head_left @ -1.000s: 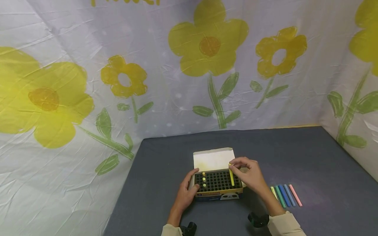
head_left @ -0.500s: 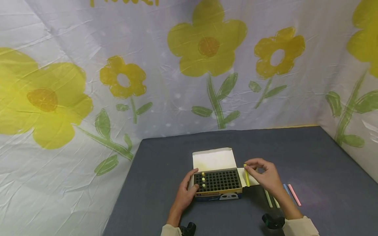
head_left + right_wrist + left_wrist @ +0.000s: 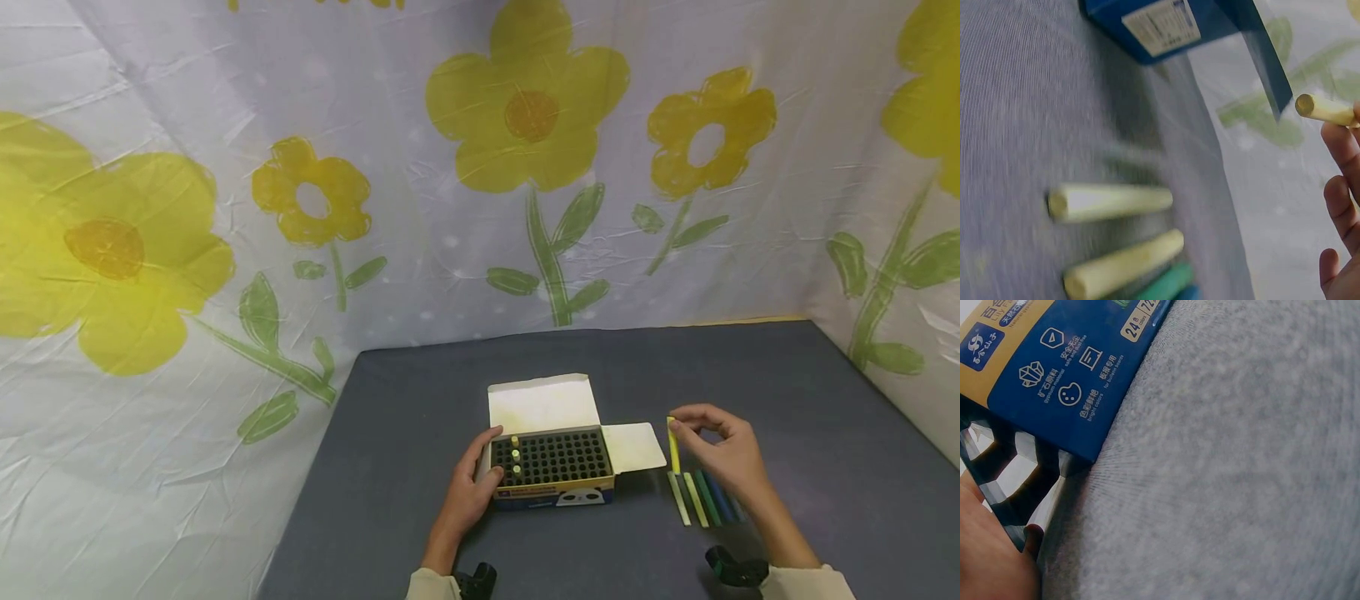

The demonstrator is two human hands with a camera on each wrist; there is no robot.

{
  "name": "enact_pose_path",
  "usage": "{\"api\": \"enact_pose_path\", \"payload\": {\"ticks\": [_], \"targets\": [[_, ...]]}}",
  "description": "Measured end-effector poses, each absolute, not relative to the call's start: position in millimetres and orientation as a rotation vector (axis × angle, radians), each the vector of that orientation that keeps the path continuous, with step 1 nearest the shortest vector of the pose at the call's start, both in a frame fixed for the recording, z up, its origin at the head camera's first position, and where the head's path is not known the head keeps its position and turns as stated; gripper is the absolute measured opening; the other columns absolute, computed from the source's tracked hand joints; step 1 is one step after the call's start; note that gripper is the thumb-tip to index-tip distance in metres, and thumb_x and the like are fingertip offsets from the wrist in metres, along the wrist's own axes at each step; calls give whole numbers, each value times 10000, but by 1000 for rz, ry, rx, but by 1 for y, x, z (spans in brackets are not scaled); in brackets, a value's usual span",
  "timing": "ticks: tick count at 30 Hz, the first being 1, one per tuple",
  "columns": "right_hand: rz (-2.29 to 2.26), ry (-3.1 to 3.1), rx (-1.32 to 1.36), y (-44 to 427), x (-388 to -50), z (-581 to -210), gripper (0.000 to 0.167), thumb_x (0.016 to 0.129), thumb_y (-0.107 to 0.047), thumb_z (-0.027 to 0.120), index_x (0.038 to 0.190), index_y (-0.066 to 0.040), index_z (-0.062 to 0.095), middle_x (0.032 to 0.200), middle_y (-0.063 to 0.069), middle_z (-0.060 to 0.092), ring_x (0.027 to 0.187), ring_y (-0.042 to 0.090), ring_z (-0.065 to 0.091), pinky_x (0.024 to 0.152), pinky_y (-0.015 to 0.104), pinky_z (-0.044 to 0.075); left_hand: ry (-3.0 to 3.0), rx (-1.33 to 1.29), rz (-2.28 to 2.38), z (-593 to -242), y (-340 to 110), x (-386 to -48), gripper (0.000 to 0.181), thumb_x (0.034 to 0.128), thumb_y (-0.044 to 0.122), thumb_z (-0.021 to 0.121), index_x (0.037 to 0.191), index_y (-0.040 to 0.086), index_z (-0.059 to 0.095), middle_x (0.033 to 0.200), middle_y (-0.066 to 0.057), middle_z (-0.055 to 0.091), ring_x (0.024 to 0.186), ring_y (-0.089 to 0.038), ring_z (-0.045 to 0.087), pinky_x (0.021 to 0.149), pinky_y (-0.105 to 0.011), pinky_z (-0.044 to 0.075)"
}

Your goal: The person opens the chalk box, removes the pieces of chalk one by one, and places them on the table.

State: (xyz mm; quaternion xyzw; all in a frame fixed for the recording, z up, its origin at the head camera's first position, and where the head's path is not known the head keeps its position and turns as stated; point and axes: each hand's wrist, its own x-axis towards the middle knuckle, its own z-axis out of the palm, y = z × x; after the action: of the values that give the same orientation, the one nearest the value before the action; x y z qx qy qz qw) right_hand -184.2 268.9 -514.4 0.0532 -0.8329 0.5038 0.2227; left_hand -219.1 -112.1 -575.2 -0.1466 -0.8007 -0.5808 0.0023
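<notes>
My left hand (image 3: 467,496) grips the left end of an open chalk box (image 3: 555,493), thumb near the front corner and fingers toward the back. Inside the box is a black holder (image 3: 562,457) full of round holes; several short yellowish chalk tops (image 3: 516,456) show in one column at its left. To the right of the box, my right hand (image 3: 723,450) pinches a yellow chalk stick (image 3: 673,450) between thumb and fingertips. The stick stands nearly upright just behind the row of loose chalks; the right wrist view shows its round end (image 3: 1304,105) apart from the box flap.
Loose chalks lie side by side on the dark cloth: a pale yellow-green one (image 3: 678,498), a yellow one (image 3: 696,500), a green one (image 3: 707,498) and blue behind my right forearm. The box's white lid (image 3: 543,404) is raised; its side flap (image 3: 633,446) sticks out right.
My right hand has moved right, carrying the yellow chalk from over the box, past the side flap, to behind the loose chalks. My left hand keeps its grip on the box.
</notes>
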Motion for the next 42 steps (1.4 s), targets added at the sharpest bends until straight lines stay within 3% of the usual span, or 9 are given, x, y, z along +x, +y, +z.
{"api": "enact_pose_path", "payload": {"ticks": [8, 14, 21, 31, 33, 35, 36, 39, 42], "targets": [[1303, -2364, 117, 295, -175, -517, 146, 932, -121, 733, 1073, -88, 756, 867, 16, 726, 842, -40, 604, 828, 192, 425, -2521, -450, -1810, -574, -112, -218, 639, 950, 55, 556, 1499, 368, 467, 1563, -59, 440, 984, -208, 519, 699, -303, 474], [1259, -2452, 16, 312, -170, -520, 165, 950, -211, 725, 1078, -113, 759, 841, -60, 728, 824, -33, 582, 781, 217, 409, -2527, -451, -1802, -574, -112, -219, 640, 953, 52, 555, 1502, 368, 465, 1536, -67, 454, 900, -195, 521, 666, -300, 474], [1195, -2556, -76, 333, -165, -525, 224, 960, -306, 710, 1097, -135, 758, 821, -105, 737, 820, -65, 561, 726, 195, 408, -2527, -441, -1809, -573, -112, -219, 645, 946, 40, 555, 1502, 355, 472, 1550, -64, 448, 978, -212, 520, 684, -303, 470], [1148, -2629, -96, 354, -159, -534, 242, 952, -320, 719, 1084, -122, 765, 856, -147, 748, 776, -65, 556, 655, 215, 413, -2528, -448, -1816, -573, -112, -218, 637, 952, 51, 553, 1498, 368, 469, 1547, -51, 449, 913, -191, 514, 660, -300, 468], [1129, -2657, -108, 357, -158, -536, 255, 952, -344, 716, 1088, -134, 765, 867, -144, 748, 764, -82, 555, 698, 281, 439, -2527, -441, -1814, -574, -112, -218, 640, 952, 46, 555, 1493, 377, 470, 1550, -30, 451, 961, -209, 519, 674, -300, 466], [1150, -2661, -98, 361, -158, -539, 255, 952, -334, 718, 1081, -118, 763, 848, -117, 749, 746, -90, 556, 948, 456, 447, -2515, -434, -1823, -574, -112, -218, 639, 948, 42, 562, 1486, 378, 479, 1552, -15, 454, 1035, -222, 514, 690, -302, 464], [1155, -2660, -90, 362, -158, -540, 246, 951, -321, 721, 1070, -110, 763, 828, -105, 747, 735, -94, 553, 1023, 575, 360, -2507, -435, -1830, -575, -112, -218, 638, 947, 39, 565, 1485, 372, 482, 1550, -12, 455, 1047, -232, 513, 692, -304, 463], [1174, -2655, -56, 364, -158, -544, 207, 946, -257, 728, 1023, -68, 758, 753, -56, 735, 679, -74, 546, 962, 775, 106, -2484, -429, -1856, -574, -111, -218, 636, 940, 36, 572, 1484, 355, 490, 1544, -13, 461, 1071, -235, 506, 697, -306, 456], [1093, -2701, -49, 366, -158, -547, 183, 944, -243, 729, 985, -66, 757, 732, -15, 739, 649, -68, 540, 882, 691, 126, -2479, -423, -1864, -575, -111, -217, 633, 938, 38, 573, 1492, 332, 486, 1531, -38, 465, 988, -215, 512, 682, -307, 450]]}}
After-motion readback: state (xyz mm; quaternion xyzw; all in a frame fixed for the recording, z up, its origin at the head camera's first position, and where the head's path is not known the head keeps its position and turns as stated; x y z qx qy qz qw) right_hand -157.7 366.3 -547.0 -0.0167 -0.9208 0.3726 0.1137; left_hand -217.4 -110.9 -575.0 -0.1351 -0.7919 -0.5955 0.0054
